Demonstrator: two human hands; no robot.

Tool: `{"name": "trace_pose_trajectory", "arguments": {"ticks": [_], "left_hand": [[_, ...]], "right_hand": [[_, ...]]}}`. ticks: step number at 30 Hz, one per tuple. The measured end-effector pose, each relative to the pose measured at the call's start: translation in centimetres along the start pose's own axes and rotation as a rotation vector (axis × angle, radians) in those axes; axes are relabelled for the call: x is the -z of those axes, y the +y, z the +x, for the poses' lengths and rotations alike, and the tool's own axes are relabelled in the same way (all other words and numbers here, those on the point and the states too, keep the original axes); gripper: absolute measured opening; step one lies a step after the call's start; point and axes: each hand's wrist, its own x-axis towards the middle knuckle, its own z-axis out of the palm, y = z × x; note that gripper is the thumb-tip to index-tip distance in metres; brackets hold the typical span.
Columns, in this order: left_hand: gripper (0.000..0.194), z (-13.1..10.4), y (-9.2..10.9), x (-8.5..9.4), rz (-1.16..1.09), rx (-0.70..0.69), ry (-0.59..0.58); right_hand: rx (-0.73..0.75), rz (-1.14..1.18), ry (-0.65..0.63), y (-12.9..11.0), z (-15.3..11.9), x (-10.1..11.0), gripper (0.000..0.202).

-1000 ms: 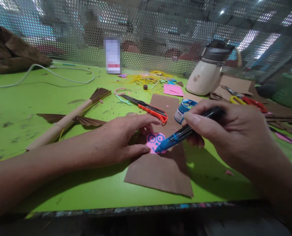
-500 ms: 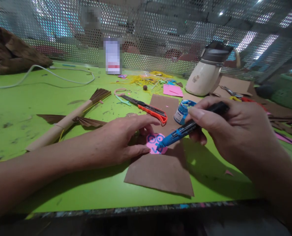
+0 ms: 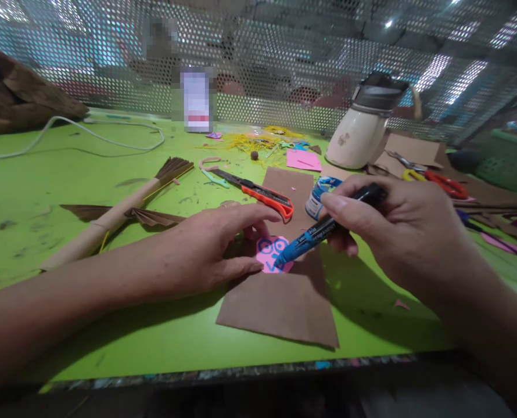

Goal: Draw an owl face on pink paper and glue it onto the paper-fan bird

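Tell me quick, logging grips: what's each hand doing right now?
Left hand: open, fingers pressing down the pink paper cutout.
Right hand: closed around the blue marker, tip on the cutout.

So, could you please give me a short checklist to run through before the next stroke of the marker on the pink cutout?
1. Right hand grips the blue marker: ok.
2. Marker tip meets the pink cutout: ok, at its lower edge.
3. Left hand pins the cutout: ok, fingertips on its left side.
4. Cutout backed by the brown card: ok.
5. Orange utility knife away from the fingers: ok, beyond them; whether its blade is out, cannot tell.
6. Small paint jar capped: cannot tell, the right hand partly hides it.
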Motion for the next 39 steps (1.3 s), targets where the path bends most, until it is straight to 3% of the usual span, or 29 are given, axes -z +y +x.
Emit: {"name": "trace_pose_trajectory", "arguments": {"ticks": [8, 14, 22, 39], "left_hand": [[0.053, -0.1, -0.6, -0.1, -0.012, -0.039, 0.011], [0.05, -0.1, -0.1, 0.1, -0.017, 0.004, -0.004], [0.048, 0.1, 0.0, 0.4, -0.023, 0.0, -0.049], [0.046, -0.5, -0.4, 0.3, -0.087, 0.009, -0.073]], "right_hand": [[-0.029, 0.058, 0.006, 0.0, 0.1, 0.0, 0.025], [-0.125, 0.345, 0.197, 0.6, 0.2, 0.5, 0.021], [-0.11, 0.487, 0.416, 1.2, 1.7, 1.2, 0.025], [-0.149, 0.625, 0.462, 2.2, 2.8, 2.0, 0.018]]}}
